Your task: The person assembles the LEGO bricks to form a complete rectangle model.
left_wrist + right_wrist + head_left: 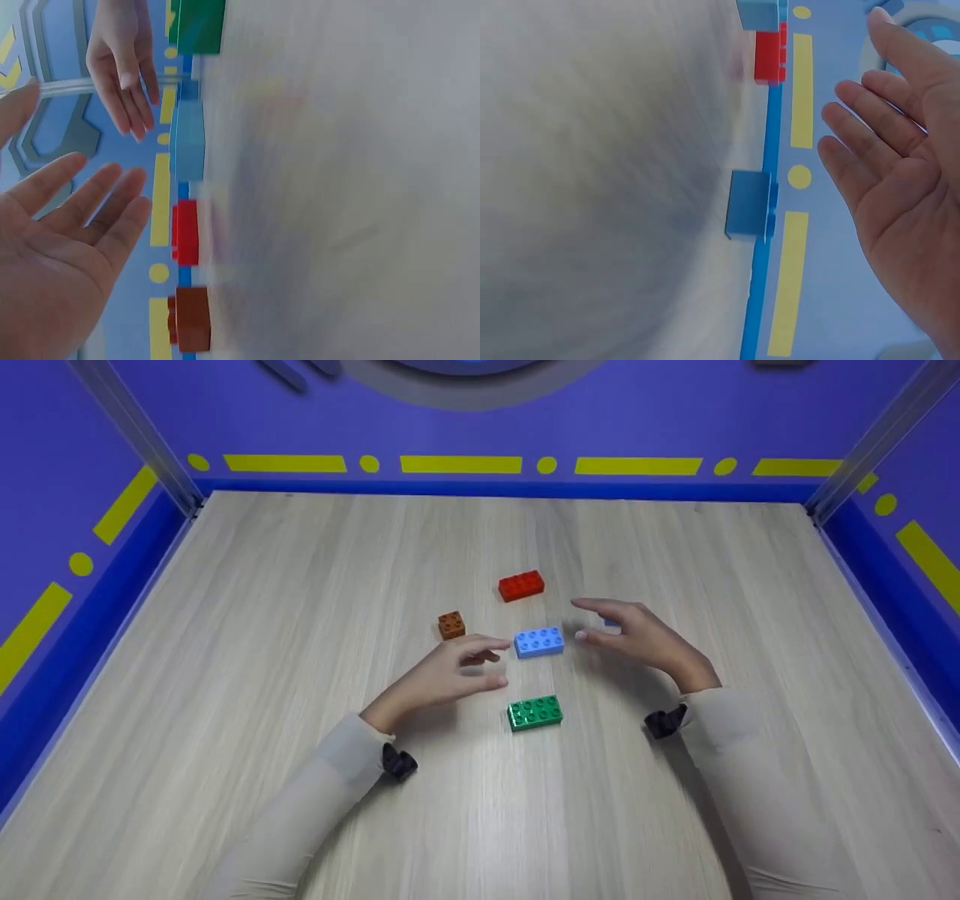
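A light blue toy brick lies on the table between the two hands, touched by neither as far as I can see. My left hand hovers left of it, fingers loosely bent and holding nothing. On the other side, my right hand is held above the table with its fingers extended and nothing in its grasp. A darker blue brick is mostly hidden behind that hand in the head view. Nearest the left fingers is a small brown brick. The green brick lies in front, the red brick behind.
The wood-grain table is enclosed at the back and sides by blue panels with yellow markings. Metal posts stand at the back corners. Both sleeved wrists wear dark straps.
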`<act>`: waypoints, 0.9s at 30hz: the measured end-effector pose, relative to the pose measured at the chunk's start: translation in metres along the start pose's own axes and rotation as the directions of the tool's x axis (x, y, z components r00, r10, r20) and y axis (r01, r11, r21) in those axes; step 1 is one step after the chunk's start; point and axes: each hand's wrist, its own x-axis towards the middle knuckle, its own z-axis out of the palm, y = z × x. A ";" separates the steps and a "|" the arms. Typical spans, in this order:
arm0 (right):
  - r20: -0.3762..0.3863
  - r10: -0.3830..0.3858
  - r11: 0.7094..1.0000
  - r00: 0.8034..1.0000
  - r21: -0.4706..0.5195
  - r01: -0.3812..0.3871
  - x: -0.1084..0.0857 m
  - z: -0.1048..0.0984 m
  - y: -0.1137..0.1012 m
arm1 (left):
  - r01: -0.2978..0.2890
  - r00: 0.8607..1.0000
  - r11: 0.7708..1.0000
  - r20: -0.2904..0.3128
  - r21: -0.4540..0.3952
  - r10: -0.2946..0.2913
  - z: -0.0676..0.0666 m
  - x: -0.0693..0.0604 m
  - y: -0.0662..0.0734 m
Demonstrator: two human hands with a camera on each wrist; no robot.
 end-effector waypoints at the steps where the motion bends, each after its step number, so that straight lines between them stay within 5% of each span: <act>1: 0.006 0.000 1.000 1.000 0.000 0.000 0.001 0.001 -0.001 | -0.003 1.000 1.000 0.016 0.005 0.003 0.003 0.001 0.000; 12: 0.074 -0.004 1.000 0.997 -0.025 0.006 0.010 0.010 -0.011 | 0.017 0.990 0.995 0.136 0.096 -0.030 0.024 0.007 0.000; 27: 0.132 -0.016 0.999 0.991 -0.046 0.023 0.021 0.023 -0.011 | -0.021 0.981 0.994 0.194 0.111 -0.001 0.035 0.012 0.001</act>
